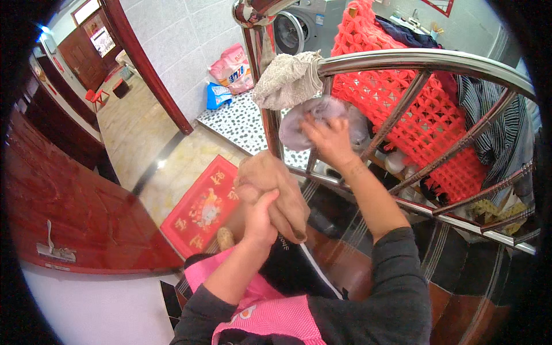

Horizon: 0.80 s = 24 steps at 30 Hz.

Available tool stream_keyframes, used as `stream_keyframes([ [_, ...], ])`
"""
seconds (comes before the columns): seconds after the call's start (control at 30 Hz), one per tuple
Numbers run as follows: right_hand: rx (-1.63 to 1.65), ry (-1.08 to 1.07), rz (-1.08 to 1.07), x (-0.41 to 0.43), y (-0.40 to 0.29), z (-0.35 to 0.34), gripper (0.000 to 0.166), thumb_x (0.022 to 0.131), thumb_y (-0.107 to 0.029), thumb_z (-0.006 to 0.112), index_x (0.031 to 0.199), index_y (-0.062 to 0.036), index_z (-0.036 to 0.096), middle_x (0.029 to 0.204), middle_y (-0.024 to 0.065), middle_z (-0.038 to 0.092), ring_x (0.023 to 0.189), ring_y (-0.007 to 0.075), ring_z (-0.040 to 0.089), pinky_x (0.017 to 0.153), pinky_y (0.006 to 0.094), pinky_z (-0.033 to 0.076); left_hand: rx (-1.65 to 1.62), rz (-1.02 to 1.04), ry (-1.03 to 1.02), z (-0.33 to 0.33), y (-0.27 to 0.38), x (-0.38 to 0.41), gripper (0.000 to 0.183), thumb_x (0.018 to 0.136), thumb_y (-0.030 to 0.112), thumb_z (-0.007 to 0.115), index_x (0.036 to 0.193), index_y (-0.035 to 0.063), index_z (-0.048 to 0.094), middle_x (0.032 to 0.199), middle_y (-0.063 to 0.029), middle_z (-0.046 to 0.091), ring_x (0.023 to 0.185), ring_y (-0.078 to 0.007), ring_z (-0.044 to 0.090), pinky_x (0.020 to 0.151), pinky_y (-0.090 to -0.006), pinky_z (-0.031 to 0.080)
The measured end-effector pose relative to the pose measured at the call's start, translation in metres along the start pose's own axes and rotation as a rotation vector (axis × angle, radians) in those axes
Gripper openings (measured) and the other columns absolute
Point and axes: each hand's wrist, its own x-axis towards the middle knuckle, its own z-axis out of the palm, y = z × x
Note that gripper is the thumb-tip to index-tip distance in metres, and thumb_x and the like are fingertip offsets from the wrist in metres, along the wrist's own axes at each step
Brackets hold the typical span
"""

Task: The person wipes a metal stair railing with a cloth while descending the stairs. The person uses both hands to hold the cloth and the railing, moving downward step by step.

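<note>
My left hand [260, 222] grips a bunched tan fabric piece [278, 185], perhaps a stocking, in front of my body. My right hand [330, 140] reaches to the stair railing, with blurred fingers against a pale lilac, soft-looking thing [295, 127]. Whether those fingers grip it or only touch it, I cannot tell. Just above, a grey-beige terry cloth [286, 79] drapes over the end of the curved metal handrail [431, 60].
A red openwork knit cover [401, 116] and a striped dark garment [491, 125] hang behind the railing. Beyond stand a front-loading washing machine [297, 32] and a pink detergent bag [233, 71]. Below lie a red doormat [207, 202] and dark stair tiles [457, 246].
</note>
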Motion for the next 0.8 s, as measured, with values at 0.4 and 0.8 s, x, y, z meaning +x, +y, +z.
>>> stream_keyframes([
  [0.4,0.181,-0.719,-0.148,-0.157,-0.069,0.114,0.009,0.072,-0.016,0.058,0.073,-0.0138,0.066,0.085,-0.0026,0.062,0.098,0.0181,0.051,0.072,0.0348,0.04,0.038,0.033,0.043,-0.005,-0.003,-0.002,0.046,0.081,0.004,0.062,0.125,0.0056,0.048,0.114,-0.0106,0.059,0.106,-0.0277,0.058,0.093,-0.0425,0.048],
  [0.8,0.039,-0.151,-0.076,0.009,0.008,-0.03,0.035,0.077,-0.018,0.055,0.111,-0.0198,0.061,0.119,-0.0033,0.061,0.107,0.0191,0.05,0.088,0.039,0.037,0.049,0.008,-0.005,0.007,-0.001,-0.004,0.052,0.08,0.004,0.065,0.127,0.0043,0.041,0.117,-0.011,0.053,0.11,-0.0266,0.053,0.095,-0.0398,0.045],
])
